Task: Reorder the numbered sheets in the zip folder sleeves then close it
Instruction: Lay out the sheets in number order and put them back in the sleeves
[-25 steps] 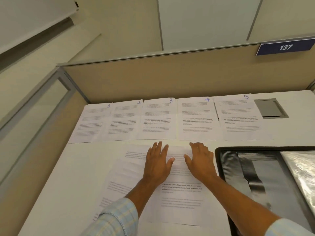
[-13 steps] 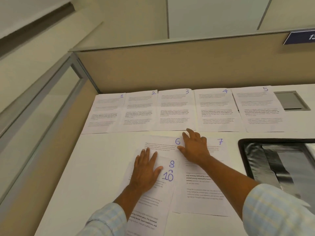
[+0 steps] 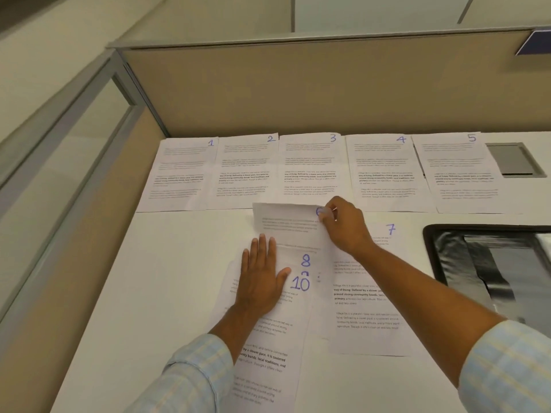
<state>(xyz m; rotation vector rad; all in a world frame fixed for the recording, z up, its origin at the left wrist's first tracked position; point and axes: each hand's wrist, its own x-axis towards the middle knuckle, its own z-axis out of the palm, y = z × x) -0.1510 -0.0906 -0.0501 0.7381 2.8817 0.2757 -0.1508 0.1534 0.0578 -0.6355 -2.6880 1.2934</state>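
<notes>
Showing along the far side of the white surface [image 3: 143,293], at the foot of the beige partition [image 3: 298,90], a row of printed pages lying flat and edge to edge: sheet 1 [image 3: 179,174], sheet 2 [image 3: 246,171], sheet 3 [image 3: 310,168], sheet 4 [image 3: 384,171] and sheet 5 [image 3: 459,171], each carrying a blue handwritten number at its top right corner, with a grey recessed hatch [image 3: 512,159] just beyond the last. Pressing the left hand [image 3: 262,278] flat on a fanned pile nearer the camera, fingers straight and close together, thumb splayed toward the numbers, palm covering part of sheet 10 [image 3: 277,362] and fingertips reaching onto sheet 8 [image 3: 298,254] (a sliver of another blue mark peeking out between those two numbers, too little to read). Pinching the top right corner of sheet 6 [image 3: 286,219] with the right hand [image 3: 346,225], thumb and fingers closing over the number, holding that end raised off the surface just in front of the near edge of sheet 3. Showing sheet 7 [image 3: 366,308] lying flat just right of the pile, partly under the right forearm. Showing at the far right, apart from the pages and cut off by the frame edge, the black zip folder [image 3: 427,239] lying open, with shiny plastic sleeves [image 3: 512,263] inside.
</notes>
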